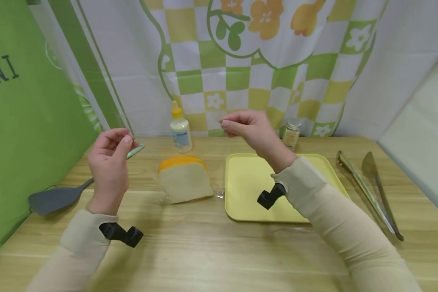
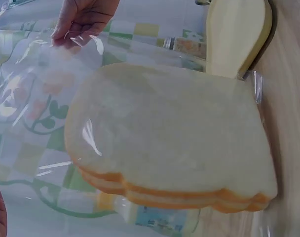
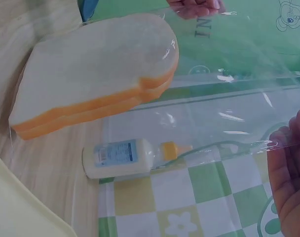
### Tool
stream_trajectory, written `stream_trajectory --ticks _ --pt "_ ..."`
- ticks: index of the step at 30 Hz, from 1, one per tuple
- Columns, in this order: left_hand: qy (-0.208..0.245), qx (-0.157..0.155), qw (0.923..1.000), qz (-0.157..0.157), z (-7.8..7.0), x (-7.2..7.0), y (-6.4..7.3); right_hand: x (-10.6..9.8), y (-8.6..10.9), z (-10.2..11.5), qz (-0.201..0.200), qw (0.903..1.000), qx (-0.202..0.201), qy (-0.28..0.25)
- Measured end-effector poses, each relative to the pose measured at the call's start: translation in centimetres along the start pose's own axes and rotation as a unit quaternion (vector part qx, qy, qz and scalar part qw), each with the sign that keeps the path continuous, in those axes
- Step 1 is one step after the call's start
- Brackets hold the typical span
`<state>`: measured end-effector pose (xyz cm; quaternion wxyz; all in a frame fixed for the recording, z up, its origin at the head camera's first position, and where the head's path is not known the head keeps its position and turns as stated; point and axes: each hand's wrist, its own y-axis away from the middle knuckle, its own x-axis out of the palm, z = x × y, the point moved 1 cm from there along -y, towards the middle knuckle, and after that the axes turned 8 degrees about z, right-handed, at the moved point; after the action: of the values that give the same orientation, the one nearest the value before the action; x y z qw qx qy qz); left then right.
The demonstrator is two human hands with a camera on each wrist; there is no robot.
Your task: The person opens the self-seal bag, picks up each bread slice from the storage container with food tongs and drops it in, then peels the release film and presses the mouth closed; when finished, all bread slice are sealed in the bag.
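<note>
Slices of sandwich bread point(image 1: 185, 180), white with an orange crust, stand upright in a clear plastic bag point(image 3: 229, 98) over the wooden table. My left hand point(image 1: 111, 166) pinches one upper corner of the bag between thumb and fingers. On the other side my right hand point(image 1: 253, 132) pinches the opposite upper corner, so the film is stretched wide between both hands. In the left wrist view the bread point(image 2: 169, 133) fills the bag's lower part, and the upper film holds nothing. The right wrist view shows the right hand's fingertips point(image 3: 276, 140) at the film's edge.
A yellow tray point(image 1: 241, 211) lies right of the bread, with a small spice jar point(image 1: 292, 134) behind it. Metal tongs point(image 1: 365, 190) rest at the far right. Behind the bread stands a squeeze bottle point(image 1: 181, 134) with a yellow cap. A grey spatula point(image 1: 54, 200) lies at the left.
</note>
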<state>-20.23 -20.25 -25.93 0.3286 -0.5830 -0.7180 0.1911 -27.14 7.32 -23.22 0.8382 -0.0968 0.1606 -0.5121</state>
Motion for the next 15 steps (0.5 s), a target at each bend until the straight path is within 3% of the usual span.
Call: stream_trajectory --ticks 5,9,15 --pt "-0.012 0.02 0.9992 0.031 -0.6 -0.1 -0.5 -0.2 0.1 0.1 -0.005 0.9999 -0.011 -0.007" --pt "-0.007 0.017 0.9989 0.044 -0.9 -0.2 -0.6 -0.5 0.3 0.1 -0.012 0.9994 -0.021 -0.026" --pt "-0.005 0.029 0.9964 0.079 -1.1 -0.6 -0.7 -1.3 0.3 0.0 0.012 0.9975 -0.047 -0.053"
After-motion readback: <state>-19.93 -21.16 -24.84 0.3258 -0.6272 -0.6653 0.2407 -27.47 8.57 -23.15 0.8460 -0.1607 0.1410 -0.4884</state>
